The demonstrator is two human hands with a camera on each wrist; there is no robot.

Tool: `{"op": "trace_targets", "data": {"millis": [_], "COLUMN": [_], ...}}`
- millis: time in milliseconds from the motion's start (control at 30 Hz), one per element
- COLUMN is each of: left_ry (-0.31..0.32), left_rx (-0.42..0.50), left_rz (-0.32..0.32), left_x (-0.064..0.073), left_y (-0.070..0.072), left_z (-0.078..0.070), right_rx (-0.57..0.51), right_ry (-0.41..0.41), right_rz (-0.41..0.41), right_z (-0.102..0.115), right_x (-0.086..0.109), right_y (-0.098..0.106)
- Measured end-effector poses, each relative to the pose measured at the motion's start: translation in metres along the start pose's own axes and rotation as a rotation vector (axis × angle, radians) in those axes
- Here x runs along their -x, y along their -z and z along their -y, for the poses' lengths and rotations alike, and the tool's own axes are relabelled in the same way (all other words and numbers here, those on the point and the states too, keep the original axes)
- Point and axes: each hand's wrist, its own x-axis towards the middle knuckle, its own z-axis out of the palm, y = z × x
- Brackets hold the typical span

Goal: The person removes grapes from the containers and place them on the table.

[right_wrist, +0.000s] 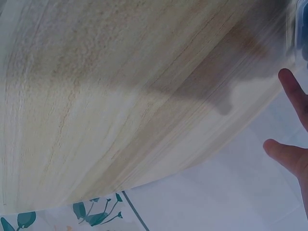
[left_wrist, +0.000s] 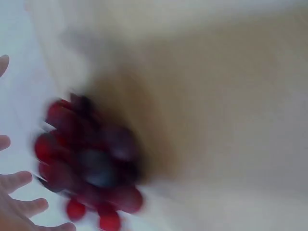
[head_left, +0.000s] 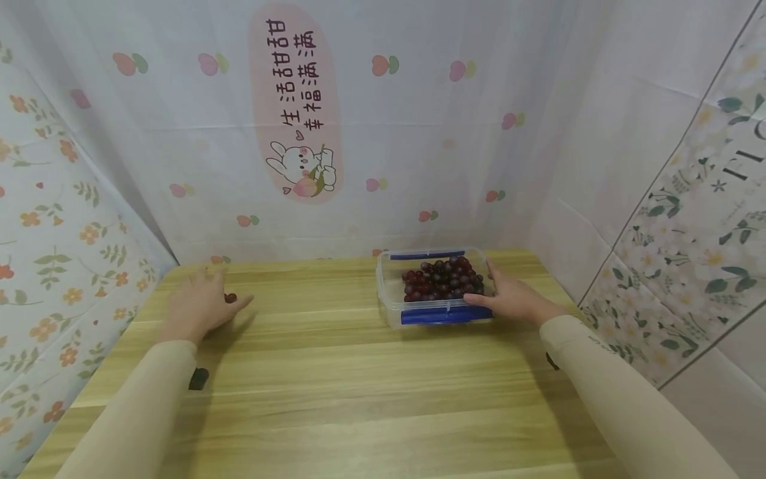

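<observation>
My left hand (head_left: pixel 200 306) is over the table's far left with its fingers spread. Beside its thumb a bit of a bunch of red grapes (head_left: pixel 230 298) shows, the rest hidden under the hand. The left wrist view has the bunch (left_wrist: pixel 91 159) large and blurred, the fingertips (left_wrist: pixel 33 207) apart along its edge. At the right stands a clear plastic container (head_left: pixel 389 293) with blue latches, holding dark red grapes (head_left: pixel 443 279). My right hand (head_left: pixel 509 297) is at its right side, thumb across the front corner, fingers extended. In the right wrist view the spread fingers (right_wrist: pixel 293 89) show near the container's edge.
The wood-grain table (head_left: pixel 335 386) runs back to a white curtain (head_left: pixel 419 133) with fruit prints and writing. Flowered cloths hang at the left (head_left: pixel 66 266) and right (head_left: pixel 688 266), close to the table's sides.
</observation>
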Motion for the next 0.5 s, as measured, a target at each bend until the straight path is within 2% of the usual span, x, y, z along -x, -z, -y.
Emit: {"op": "trace_targets", "data": {"millis": [133,233,400,500], "left_ry": [-0.039,-0.089,-0.217,-0.287], "left_rx": [0.028,0.036,0.001,0.047], "left_rz": [0.002,-0.014,-0.032,-0.008], "left_x": [-0.015,-0.028,-0.046,-0.053], "left_y": [0.013,0.021,0.032,0.039], "left_z": [-0.031,-0.062,-0.132,-0.178], "right_rx": [0.001,0.004,0.002,-0.014], "right_ry": [0.004,0.0,-0.019,-0.017], "right_rz": [-0.001,0.003,0.014,0.02], "right_z": [-0.001,-0.002,-0.002,-0.001], "right_x": [-0.001,-0.001,-0.002,-0.002], "right_y": [0.0,-0.001,0.0,0.0]}}
